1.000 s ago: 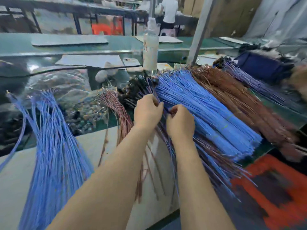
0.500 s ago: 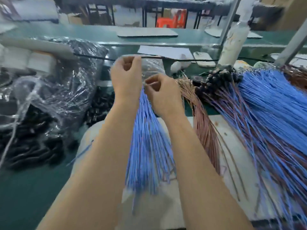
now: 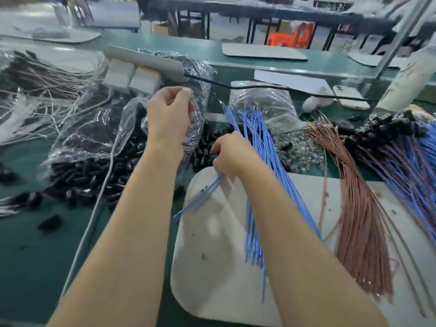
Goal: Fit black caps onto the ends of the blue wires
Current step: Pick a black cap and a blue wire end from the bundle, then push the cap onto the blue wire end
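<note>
Right hand (image 3: pixel 232 155) grips blue wires (image 3: pixel 257 147) on the pad (image 3: pixel 212 267) at the table (image 3: pixel 35 244) near edge; left hand (image 3: pixel 168 114) curled, contents indiscernible; black caps (image 3: pixel 82 175) heaped left; advise isolating one wire end before capping.

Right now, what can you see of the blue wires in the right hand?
The blue wires are a loose bundle of thin, plastic-coated strands. The right hand grips them near the top; above it they fan out to small uncapped tips. Below it they trail across the white board toward the person.
</note>
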A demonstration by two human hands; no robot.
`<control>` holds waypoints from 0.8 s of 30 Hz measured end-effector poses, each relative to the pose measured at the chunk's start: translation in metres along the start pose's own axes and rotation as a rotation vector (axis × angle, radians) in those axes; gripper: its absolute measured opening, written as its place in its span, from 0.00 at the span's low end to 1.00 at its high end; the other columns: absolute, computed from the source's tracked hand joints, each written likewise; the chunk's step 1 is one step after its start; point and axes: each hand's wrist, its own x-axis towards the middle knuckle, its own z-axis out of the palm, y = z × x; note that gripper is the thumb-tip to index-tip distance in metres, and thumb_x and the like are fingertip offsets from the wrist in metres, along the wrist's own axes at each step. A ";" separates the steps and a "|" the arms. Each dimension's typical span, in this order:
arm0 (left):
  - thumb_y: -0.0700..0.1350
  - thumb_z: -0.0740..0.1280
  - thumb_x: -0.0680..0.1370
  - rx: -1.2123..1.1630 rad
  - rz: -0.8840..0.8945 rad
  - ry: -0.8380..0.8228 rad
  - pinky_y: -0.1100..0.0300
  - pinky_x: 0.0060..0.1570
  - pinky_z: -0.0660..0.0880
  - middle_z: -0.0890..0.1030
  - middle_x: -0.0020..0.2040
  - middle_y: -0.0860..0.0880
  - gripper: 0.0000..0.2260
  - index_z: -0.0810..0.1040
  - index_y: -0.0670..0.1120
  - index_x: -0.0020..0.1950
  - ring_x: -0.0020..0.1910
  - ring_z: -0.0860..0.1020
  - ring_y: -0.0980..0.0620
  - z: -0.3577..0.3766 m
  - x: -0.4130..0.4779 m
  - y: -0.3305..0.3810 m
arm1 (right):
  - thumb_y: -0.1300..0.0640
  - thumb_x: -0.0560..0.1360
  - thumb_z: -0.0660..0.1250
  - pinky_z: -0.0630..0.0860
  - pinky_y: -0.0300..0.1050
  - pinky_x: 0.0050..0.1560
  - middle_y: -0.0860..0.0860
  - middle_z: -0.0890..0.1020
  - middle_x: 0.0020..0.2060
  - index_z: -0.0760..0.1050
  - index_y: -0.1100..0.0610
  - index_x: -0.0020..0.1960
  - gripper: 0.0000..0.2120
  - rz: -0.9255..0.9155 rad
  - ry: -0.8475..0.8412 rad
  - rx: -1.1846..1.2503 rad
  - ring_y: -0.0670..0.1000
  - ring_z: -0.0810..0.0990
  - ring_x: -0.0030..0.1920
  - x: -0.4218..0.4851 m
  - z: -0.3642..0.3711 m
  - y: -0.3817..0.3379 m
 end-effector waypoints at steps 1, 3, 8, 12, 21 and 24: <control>0.41 0.63 0.78 -0.002 -0.002 -0.002 0.65 0.30 0.66 0.73 0.25 0.57 0.07 0.75 0.49 0.40 0.26 0.69 0.58 0.000 0.000 0.000 | 0.65 0.75 0.61 0.76 0.53 0.56 0.57 0.69 0.62 0.77 0.57 0.58 0.14 0.003 -0.012 -0.007 0.61 0.74 0.55 -0.001 0.000 0.000; 0.41 0.63 0.78 0.014 -0.002 -0.010 0.65 0.31 0.67 0.74 0.27 0.56 0.07 0.76 0.49 0.41 0.27 0.70 0.58 0.002 -0.001 0.000 | 0.64 0.75 0.62 0.76 0.54 0.58 0.56 0.69 0.61 0.78 0.56 0.56 0.12 -0.004 -0.014 -0.010 0.61 0.74 0.56 -0.003 0.001 0.000; 0.41 0.64 0.78 0.059 0.018 -0.030 0.67 0.33 0.70 0.77 0.34 0.54 0.05 0.75 0.49 0.43 0.29 0.73 0.61 0.016 -0.008 -0.010 | 0.60 0.79 0.62 0.73 0.49 0.58 0.56 0.77 0.55 0.76 0.58 0.55 0.07 -0.024 0.131 0.261 0.56 0.75 0.56 -0.010 -0.013 0.016; 0.41 0.65 0.77 0.292 0.122 -0.144 0.65 0.41 0.72 0.78 0.44 0.55 0.05 0.77 0.49 0.51 0.39 0.76 0.59 0.039 -0.023 -0.028 | 0.60 0.77 0.64 0.74 0.44 0.47 0.53 0.81 0.46 0.76 0.57 0.52 0.05 0.014 0.306 0.566 0.51 0.79 0.47 -0.028 -0.046 0.052; 0.44 0.69 0.74 0.609 0.248 -0.365 0.57 0.43 0.75 0.80 0.38 0.50 0.05 0.76 0.43 0.46 0.41 0.79 0.48 0.089 -0.063 -0.053 | 0.55 0.72 0.73 0.78 0.54 0.52 0.53 0.82 0.40 0.75 0.55 0.43 0.07 0.068 0.474 0.767 0.53 0.81 0.43 -0.059 -0.045 0.090; 0.49 0.70 0.74 0.603 0.189 -0.199 0.60 0.43 0.72 0.78 0.36 0.54 0.07 0.75 0.46 0.45 0.41 0.78 0.50 0.077 -0.056 -0.057 | 0.52 0.75 0.68 0.78 0.49 0.48 0.49 0.80 0.38 0.74 0.54 0.43 0.07 0.073 0.477 0.726 0.51 0.80 0.42 -0.059 -0.033 0.090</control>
